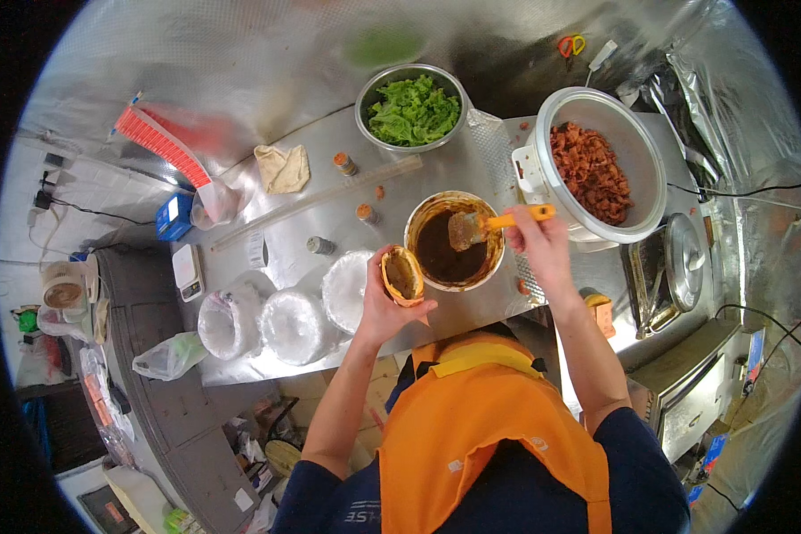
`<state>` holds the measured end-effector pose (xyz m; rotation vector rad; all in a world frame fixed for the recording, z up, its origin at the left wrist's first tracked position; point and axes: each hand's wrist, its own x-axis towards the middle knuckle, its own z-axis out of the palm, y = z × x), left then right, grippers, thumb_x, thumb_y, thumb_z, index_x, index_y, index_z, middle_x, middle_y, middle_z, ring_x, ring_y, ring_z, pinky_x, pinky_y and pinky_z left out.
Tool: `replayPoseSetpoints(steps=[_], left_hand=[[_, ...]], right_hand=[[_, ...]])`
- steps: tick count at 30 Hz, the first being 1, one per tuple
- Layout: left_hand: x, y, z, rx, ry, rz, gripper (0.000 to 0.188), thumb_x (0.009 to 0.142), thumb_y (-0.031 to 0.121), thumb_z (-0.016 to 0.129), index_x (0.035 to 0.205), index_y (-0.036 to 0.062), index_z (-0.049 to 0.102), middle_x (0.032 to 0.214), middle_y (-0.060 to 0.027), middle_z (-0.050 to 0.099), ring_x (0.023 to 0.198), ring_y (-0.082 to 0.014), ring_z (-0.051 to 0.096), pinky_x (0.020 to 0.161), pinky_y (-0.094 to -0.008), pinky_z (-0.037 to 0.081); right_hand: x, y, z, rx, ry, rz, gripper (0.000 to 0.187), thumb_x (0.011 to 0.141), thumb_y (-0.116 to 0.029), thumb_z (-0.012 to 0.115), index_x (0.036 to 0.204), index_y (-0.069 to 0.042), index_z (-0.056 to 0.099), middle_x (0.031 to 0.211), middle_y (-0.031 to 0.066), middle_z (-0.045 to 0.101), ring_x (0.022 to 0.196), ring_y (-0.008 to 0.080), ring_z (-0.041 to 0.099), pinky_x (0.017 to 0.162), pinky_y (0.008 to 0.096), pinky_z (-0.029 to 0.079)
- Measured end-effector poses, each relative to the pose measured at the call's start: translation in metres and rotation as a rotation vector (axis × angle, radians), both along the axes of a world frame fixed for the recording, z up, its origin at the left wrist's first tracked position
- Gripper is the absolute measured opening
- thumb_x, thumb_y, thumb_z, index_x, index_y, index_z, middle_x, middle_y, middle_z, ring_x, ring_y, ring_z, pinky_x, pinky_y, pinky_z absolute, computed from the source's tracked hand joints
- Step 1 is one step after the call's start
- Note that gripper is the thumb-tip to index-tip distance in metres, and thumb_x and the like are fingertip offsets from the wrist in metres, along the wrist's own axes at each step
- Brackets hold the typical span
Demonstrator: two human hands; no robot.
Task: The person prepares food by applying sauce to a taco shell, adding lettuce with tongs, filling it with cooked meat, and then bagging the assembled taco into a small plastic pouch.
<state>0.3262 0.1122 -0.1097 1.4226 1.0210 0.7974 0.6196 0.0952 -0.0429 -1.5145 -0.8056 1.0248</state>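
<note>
Bread [402,274] cupped in left hand [383,310], just beside the tub [409,233]; brush [497,222] clasped in right hand [540,242], over the sauce [440,254]. Drain bristles [463,232] against the rim [454,287], hold bread steady, dab thinly and evenly.

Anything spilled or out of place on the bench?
Minor mess only. A small reddish scrap lies loose on the metal table near the orange-topped jars, outside any container; too small to identify. Brown sauce is smeared up the tub's inner wall, well above its surface.
</note>
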Motion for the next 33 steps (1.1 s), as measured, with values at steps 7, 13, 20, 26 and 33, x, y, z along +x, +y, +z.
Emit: replayPoseSetpoints(steps=[7, 13, 20, 26, 33], left_hand=[[0.031, 0.018, 0.007, 0.264, 0.029, 0.009, 0.110, 0.061, 0.018, 0.102, 0.147, 0.0025, 0.036, 0.138, -0.0138, 0.045, 0.130, -0.0265, 0.050, 0.112, -0.0396, 0.045], [0.037, 0.019, 0.014, 0.394, 0.171, 0.058, 0.105, 0.057, 0.017, 0.099, 0.144, 0.0020, 0.041, 0.138, -0.0178, 0.045, 0.129, -0.0354, 0.050, 0.111, -0.0420, 0.045], [0.034, 0.018, 0.014, 0.295, 0.086, 0.020, 0.109, 0.061, 0.018, 0.101, 0.146, 0.0028, 0.034, 0.140, -0.0151, 0.044, 0.129, -0.0278, 0.052, 0.109, -0.0395, 0.047], [0.028, 0.020, 0.012, 0.349, 0.119, 0.002, 0.111, 0.059, 0.019, 0.101, 0.147, 0.0024, 0.036, 0.142, -0.0152, 0.042, 0.129, -0.0301, 0.051, 0.111, -0.0402, 0.046], [0.002, 0.016, 0.008, 0.137, -0.072, -0.007, 0.123, 0.063, 0.017, 0.104, 0.154, 0.0062, 0.022, 0.145, -0.0104, 0.046, 0.130, -0.0240, 0.054, 0.113, -0.0392, 0.047]], right_hand=[[-0.048, -0.023, 0.062, 0.314, -0.223, 0.262, 0.017, 0.103, -0.013, 0.068, 0.110, 0.001, 0.074, 0.082, 0.0022, 0.072, 0.068, 0.0070, 0.063, 0.058, 0.0242, 0.050], [-0.063, -0.022, 0.072, 0.437, -0.649, 0.210, 0.011, 0.096, -0.013, 0.069, 0.094, -0.002, 0.070, 0.081, 0.0147, 0.070, 0.068, 0.0339, 0.070, 0.060, 0.0405, 0.056], [-0.067, -0.016, 0.060, 0.324, -0.565, 0.319, 0.010, 0.096, -0.012, 0.069, 0.091, -0.003, 0.069, 0.079, 0.0129, 0.069, 0.062, 0.0334, 0.067, 0.056, 0.0393, 0.053], [-0.070, -0.016, 0.056, 0.370, -0.516, 0.235, 0.011, 0.096, -0.012, 0.068, 0.089, -0.004, 0.070, 0.075, 0.0117, 0.068, 0.055, 0.0308, 0.064, 0.053, 0.0356, 0.051], [-0.037, 0.003, 0.033, 0.142, -0.672, 0.120, 0.020, 0.096, -0.023, 0.069, 0.088, -0.005, 0.073, 0.076, 0.0156, 0.072, 0.067, 0.0349, 0.071, 0.062, 0.0413, 0.058]])
